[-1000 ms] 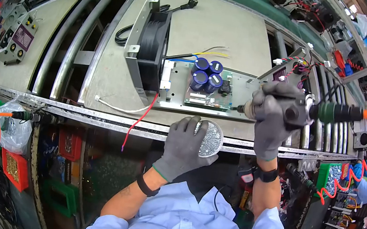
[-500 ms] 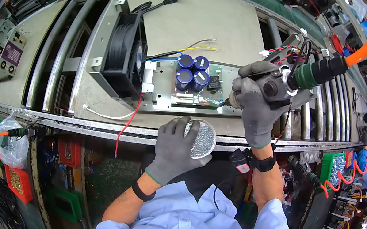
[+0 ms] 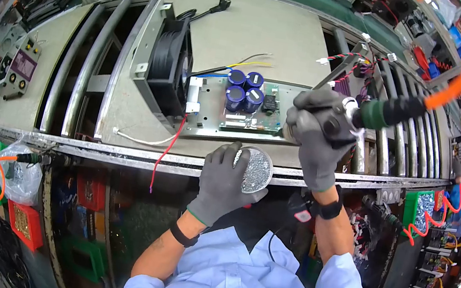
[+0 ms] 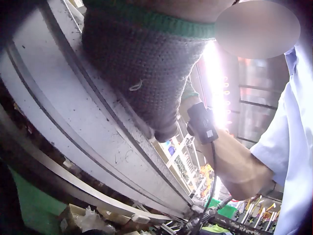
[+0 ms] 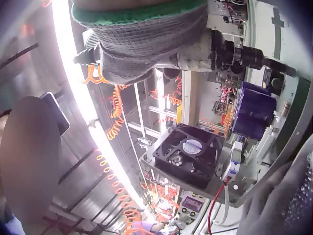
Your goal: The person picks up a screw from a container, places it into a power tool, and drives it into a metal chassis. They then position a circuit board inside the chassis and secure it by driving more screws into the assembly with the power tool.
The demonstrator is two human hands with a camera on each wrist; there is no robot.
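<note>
My gloved left hand (image 3: 219, 181) grips a round white dish (image 3: 270, 180) of small silvery screws, held by the bench's front edge. My gloved right hand (image 3: 320, 142) grips a power screwdriver (image 3: 340, 125) fed by an orange hose. The driver's nose is right at the front right corner of a green circuit board (image 3: 254, 122). Several purple capacitors (image 3: 244, 91) stand upright on this board, which sits on a metal plate (image 3: 208, 96). In the right wrist view, the driver's dark tip (image 5: 279, 67) reaches toward the board beside the capacitors.
A black fan (image 3: 173, 67) in a metal frame stands at the plate's left end. Red wire (image 3: 165, 161) hangs over the bench edge. Another wired unit (image 3: 360, 74) lies behind my right hand. Metal rollers (image 3: 96, 64) flank the work board, and screw bins (image 3: 24, 225) sit below.
My right hand has moved left, closing the driver's nose in on the board's corner, and the hose end has swung upward. My left hand still holds the dish near the edge.
</note>
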